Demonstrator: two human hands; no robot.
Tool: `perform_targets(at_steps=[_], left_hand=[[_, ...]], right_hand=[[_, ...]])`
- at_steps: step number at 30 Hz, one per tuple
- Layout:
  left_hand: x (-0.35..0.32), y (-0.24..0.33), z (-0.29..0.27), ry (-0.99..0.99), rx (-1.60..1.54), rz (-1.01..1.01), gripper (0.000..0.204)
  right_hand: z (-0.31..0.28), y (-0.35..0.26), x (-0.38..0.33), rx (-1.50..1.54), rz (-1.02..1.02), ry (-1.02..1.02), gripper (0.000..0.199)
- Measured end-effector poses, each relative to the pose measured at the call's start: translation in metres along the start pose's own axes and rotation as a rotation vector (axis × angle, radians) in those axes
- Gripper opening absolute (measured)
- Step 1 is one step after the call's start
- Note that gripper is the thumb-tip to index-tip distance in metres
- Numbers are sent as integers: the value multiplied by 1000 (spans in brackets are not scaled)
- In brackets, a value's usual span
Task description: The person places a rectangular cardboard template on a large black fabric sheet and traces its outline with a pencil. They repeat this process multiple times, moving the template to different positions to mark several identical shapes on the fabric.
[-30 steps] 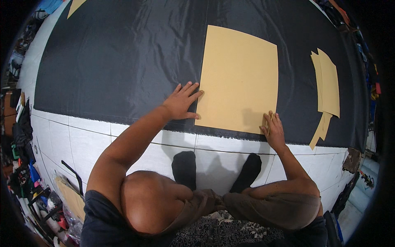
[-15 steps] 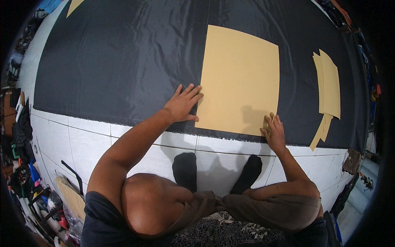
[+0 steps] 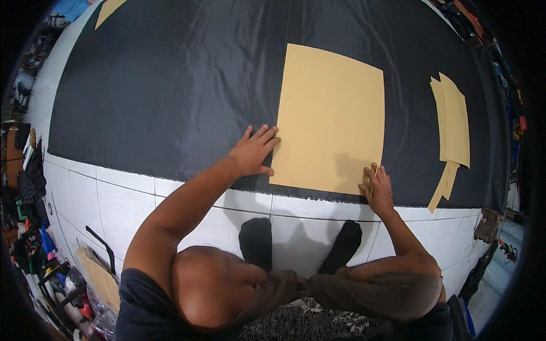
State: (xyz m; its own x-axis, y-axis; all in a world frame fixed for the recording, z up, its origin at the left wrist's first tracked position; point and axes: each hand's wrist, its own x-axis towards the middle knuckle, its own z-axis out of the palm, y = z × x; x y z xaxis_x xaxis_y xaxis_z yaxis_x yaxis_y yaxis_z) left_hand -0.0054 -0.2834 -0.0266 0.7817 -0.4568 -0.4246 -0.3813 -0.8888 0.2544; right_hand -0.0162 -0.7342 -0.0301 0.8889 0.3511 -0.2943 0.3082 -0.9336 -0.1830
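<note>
Head view, from left to right: clutter of bags and tools [image 3: 34,227] crowds the left rim on the white tiled floor [image 3: 114,199], and a small tan piece [image 3: 108,10] lies at the far corner of the wide black fabric [image 3: 170,96] spread over the tiles. The left hand [image 3: 253,152] presses flat on the fabric, its fingers [image 3: 263,134] spread apart, the tips touching the left edge of the large tan paper pattern [image 3: 333,119]. That pattern lies flat on the fabric, its near edge close to the fabric's frayed hem. The right hand [image 3: 376,184] rests at the pattern's near right corner, fingers together around a thin yellowish marker [image 3: 373,179] held against the edge. Two dark-socked feet [image 3: 301,244] stand on the tiles below. Further right, a stack of narrower tan pieces [image 3: 452,128] lies well apart from the hands. More clutter [image 3: 500,238] lines the right rim.
</note>
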Motion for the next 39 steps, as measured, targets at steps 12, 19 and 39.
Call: perform_targets(at_steps=[12, 19, 39], left_hand=[[0, 2, 0, 23, -30, 30, 104], [-1, 3, -5, 12, -46, 21, 104], [0, 5, -4, 7, -36, -1, 102]], right_hand=[[7, 10, -7, 48, -22, 15, 64], [0, 4, -3, 60, -20, 26, 63], [5, 4, -2, 78, -36, 50, 61]])
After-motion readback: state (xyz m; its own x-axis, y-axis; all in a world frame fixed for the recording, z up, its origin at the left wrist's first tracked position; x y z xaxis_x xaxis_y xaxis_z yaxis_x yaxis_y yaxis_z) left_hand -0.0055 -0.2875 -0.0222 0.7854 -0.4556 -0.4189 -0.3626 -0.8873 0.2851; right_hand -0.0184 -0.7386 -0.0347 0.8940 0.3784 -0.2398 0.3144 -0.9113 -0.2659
